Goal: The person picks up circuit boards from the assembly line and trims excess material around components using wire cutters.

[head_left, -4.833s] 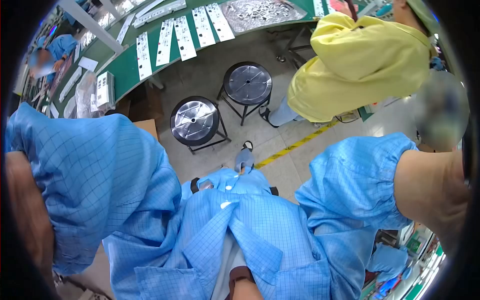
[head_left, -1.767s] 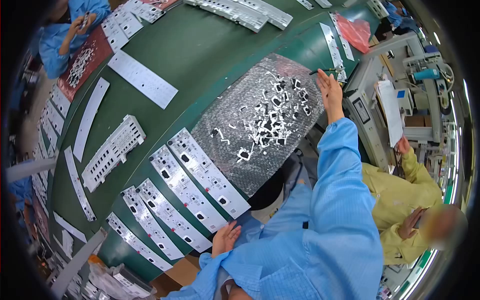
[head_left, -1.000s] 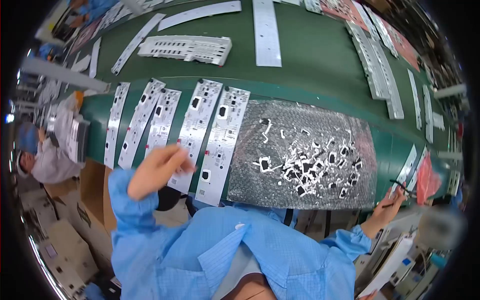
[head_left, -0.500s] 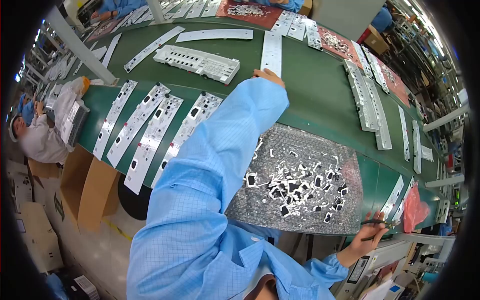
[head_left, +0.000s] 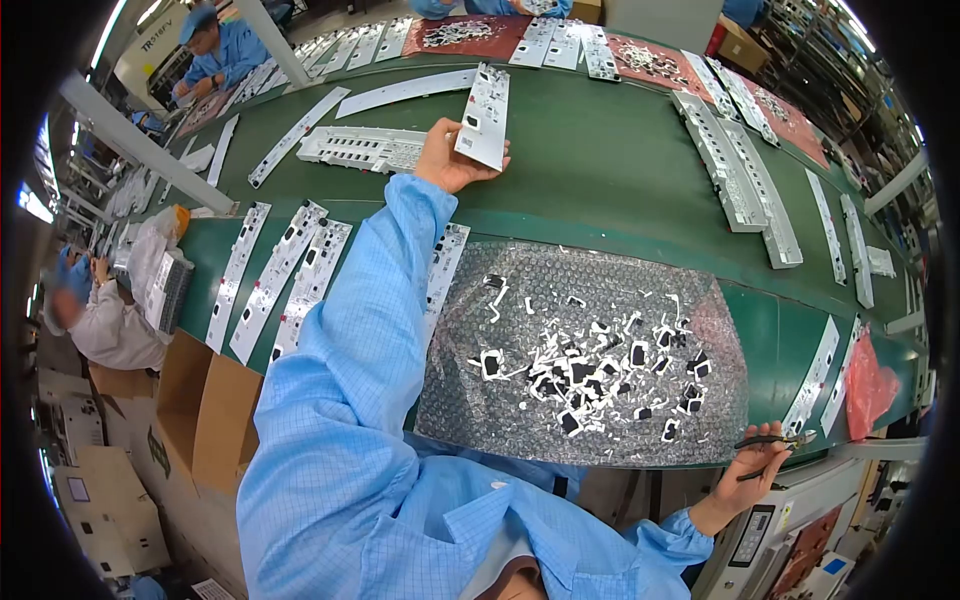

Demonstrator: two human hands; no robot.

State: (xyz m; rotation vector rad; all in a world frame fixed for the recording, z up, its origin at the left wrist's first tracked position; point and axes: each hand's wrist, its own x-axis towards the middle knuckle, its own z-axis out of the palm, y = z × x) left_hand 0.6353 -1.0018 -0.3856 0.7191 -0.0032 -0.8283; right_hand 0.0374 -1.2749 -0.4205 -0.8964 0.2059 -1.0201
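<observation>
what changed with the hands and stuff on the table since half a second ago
The left hand, which was on the white board lying on the far green surface, now holds that board up, a bit further left, with black parts showing on its face. The right hand still holds the black-handled pliers; the bubble wrap and red plastic stay put.

glossy bumpy bubble wrap, smooth matt worktop, smooth held circuit board, metal-tipped pliers, crinkled plastic bag, matt cardboard box
</observation>
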